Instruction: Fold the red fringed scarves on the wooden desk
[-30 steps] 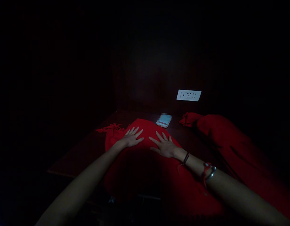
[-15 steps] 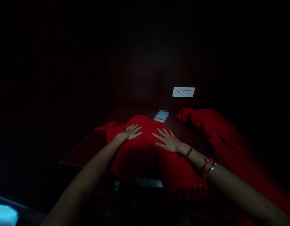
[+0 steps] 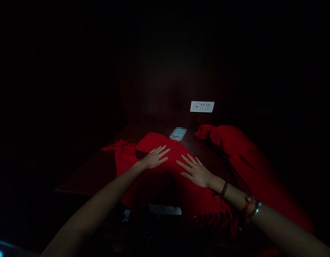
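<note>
A red fringed scarf (image 3: 154, 141) lies folded across a dark wooden tabletop (image 3: 87, 171), its lower part hanging over the front edge. My left hand (image 3: 155, 157) rests on it with fingers stretched out, a ring on one finger. To the right, my right hand (image 3: 195, 171) lies flat on the same cloth, fingers spread. Tassels show at the scarf's left end and at its lower right. Deep shadow hides the underside of the hanging part.
Behind the scarf lies a pale, pixelated flat object (image 3: 178, 134). More red cloth (image 3: 242, 150) is heaped along the right side. A white socket plate (image 3: 202, 106) is set in the dark wall. Pale strips (image 3: 165, 209) show below the table edge.
My left hand has slid right across the scarf, uncovering a gap beside its left end. My right hand sits slightly lower and further right. The whole view has shifted a little.
</note>
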`<action>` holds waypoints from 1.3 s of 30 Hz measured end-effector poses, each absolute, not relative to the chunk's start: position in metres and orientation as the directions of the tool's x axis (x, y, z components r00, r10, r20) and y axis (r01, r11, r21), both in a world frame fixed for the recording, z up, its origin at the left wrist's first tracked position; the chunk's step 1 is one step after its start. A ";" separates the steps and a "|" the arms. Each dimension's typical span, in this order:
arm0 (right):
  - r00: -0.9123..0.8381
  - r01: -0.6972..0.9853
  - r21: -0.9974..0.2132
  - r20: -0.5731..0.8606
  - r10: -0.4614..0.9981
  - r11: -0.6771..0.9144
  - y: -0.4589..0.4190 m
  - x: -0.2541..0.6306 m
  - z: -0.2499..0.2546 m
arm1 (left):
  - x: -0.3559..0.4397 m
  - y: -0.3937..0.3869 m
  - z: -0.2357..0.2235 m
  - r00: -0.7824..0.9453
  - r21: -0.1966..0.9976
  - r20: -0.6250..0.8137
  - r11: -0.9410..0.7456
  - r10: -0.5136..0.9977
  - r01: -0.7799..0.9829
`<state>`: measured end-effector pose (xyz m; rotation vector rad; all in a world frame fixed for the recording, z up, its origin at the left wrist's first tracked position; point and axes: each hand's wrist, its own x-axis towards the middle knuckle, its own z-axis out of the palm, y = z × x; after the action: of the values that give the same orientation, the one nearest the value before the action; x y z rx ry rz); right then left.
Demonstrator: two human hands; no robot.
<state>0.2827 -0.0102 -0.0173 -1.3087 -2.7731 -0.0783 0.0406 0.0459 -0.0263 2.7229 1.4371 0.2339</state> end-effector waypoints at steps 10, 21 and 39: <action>-0.651 0.759 -0.001 0.055 0.757 0.652 0.003 0.281 -0.003 | 0.044 0.029 -0.019 0.633 0.004 0.231 -0.651 0.739 0.759; -0.505 0.863 -0.062 -0.038 0.862 0.502 0.010 0.259 -0.015 | 0.049 0.057 -0.025 0.588 0.129 0.111 -0.598 0.801 0.791; -0.486 0.873 -0.093 -0.090 0.869 0.478 0.030 0.227 -0.012 | -0.068 0.014 0.006 -0.146 -0.164 0.264 0.194 0.953 0.967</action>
<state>0.2268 0.0298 -0.0120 -1.6083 -2.7271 0.2004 -0.0675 0.0145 0.0065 2.2196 2.6464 0.0781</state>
